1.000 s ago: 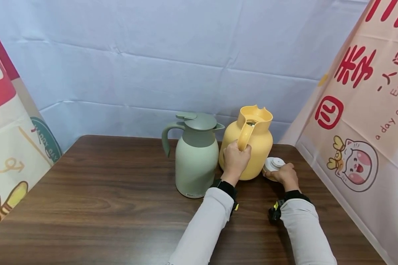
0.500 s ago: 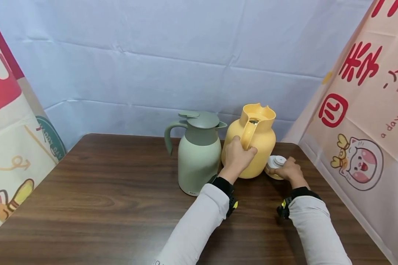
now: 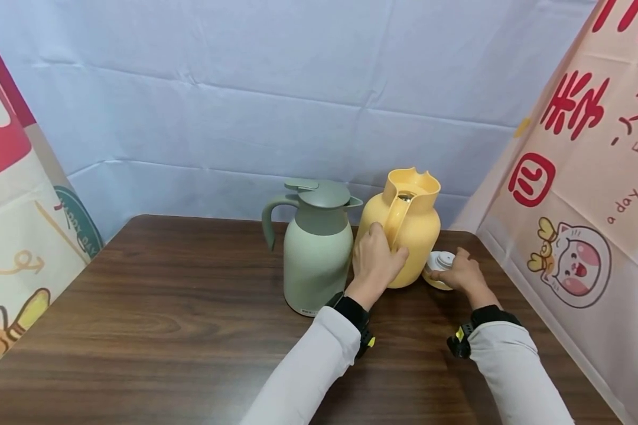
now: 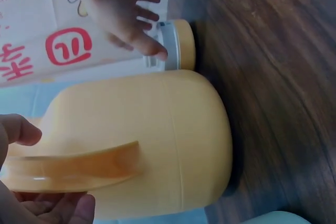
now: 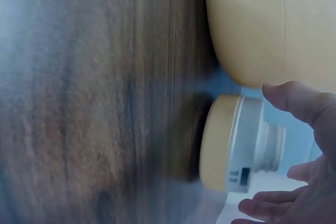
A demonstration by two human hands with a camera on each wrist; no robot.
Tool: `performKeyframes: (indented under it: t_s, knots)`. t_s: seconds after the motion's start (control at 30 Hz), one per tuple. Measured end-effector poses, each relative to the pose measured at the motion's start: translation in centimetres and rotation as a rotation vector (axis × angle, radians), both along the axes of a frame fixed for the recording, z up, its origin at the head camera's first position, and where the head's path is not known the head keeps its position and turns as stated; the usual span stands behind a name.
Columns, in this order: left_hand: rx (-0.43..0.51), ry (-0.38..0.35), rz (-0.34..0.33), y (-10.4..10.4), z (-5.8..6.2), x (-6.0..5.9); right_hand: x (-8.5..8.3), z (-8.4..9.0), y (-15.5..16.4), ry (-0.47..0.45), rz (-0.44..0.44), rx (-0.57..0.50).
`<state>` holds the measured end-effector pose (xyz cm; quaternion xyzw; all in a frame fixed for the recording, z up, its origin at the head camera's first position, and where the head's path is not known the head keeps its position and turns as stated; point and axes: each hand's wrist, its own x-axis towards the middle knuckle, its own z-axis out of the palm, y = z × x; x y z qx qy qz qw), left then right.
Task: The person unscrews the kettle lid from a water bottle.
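A yellow insulated jug (image 3: 410, 236) stands upright without its lid, its top open. My left hand (image 3: 374, 260) is at the jug's handle (image 4: 73, 171), thumb on one side and fingers on the other; the thumb stands apart from it in the left wrist view. Beside the jug on the right, the yellow-and-white lid (image 3: 440, 264) lies on the table, its white threaded plug facing up. My right hand (image 3: 465, 273) is spread over the lid's near right side; in the right wrist view, its thumb and fingers look loose around the lid (image 5: 233, 142).
Left of the yellow jug stands a green insulated jug (image 3: 318, 254) with its lid on, close beside it. The brown wooden table (image 3: 165, 313) extends to the left and front. A pale blue cloth (image 3: 218, 106) hangs behind, and a printed cloth (image 3: 569, 195) hangs along the right.
My left hand has loosened from the handle and slid lower, its thumb now held out. My right hand's fingers have spread away from the lid. Both jugs stay in place.
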<state>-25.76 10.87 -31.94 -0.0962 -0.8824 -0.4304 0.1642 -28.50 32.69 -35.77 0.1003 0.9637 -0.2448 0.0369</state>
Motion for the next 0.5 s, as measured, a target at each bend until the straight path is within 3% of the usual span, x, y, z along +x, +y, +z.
performKeyframes:
  t_s: [0.5]
  knots:
    - [-0.032,0.110,0.030,-1.1,-2.5,2.9,2.4,0.4,-1.4,0.130,0.110,0.000]
